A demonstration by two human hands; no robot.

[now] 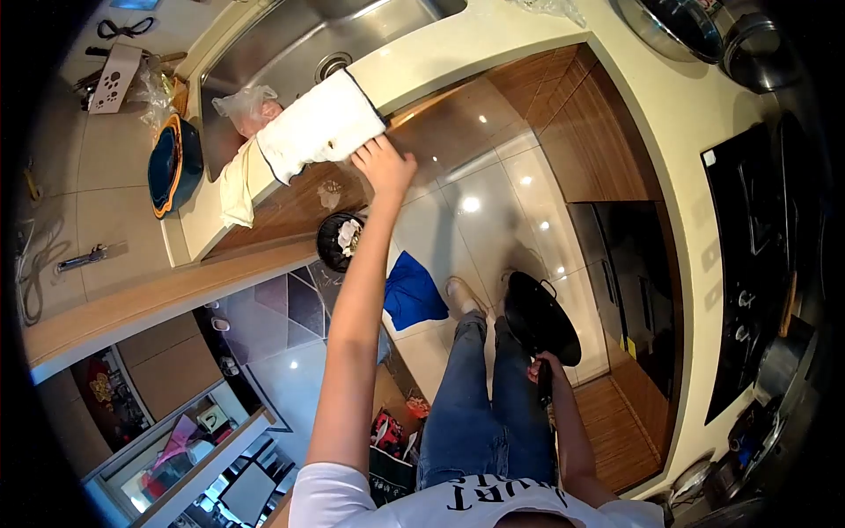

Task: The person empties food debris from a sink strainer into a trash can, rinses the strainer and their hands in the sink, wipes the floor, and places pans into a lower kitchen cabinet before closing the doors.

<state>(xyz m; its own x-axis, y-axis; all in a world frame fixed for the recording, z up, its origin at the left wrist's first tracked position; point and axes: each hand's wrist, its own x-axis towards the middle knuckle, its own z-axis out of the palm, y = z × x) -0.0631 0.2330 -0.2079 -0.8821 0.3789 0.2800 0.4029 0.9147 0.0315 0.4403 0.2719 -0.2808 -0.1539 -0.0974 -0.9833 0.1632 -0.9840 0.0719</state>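
Note:
My left hand (385, 167) reaches out to the near corner of a white towel (321, 128), its thumb apart and its fingertips at the towel's dark-trimmed edge. The towel lies over the front rim of the sink and counter, beside a pale yellow cloth (238, 187) that hangs over the edge. Low by my legs, my right hand (547, 370) is wrapped round the handle of a black wok (539, 319). The wok hangs tilted above the floor, with a small loop handle on its far side.
Behind the towel is a steel sink (273, 62) with a plastic bag (251, 110) in it. Blue and orange bowls (174, 167) stand left. A black bin (336, 242) and a blue bag (412, 292) are on the floor. A black stove (744, 264) is on the right counter.

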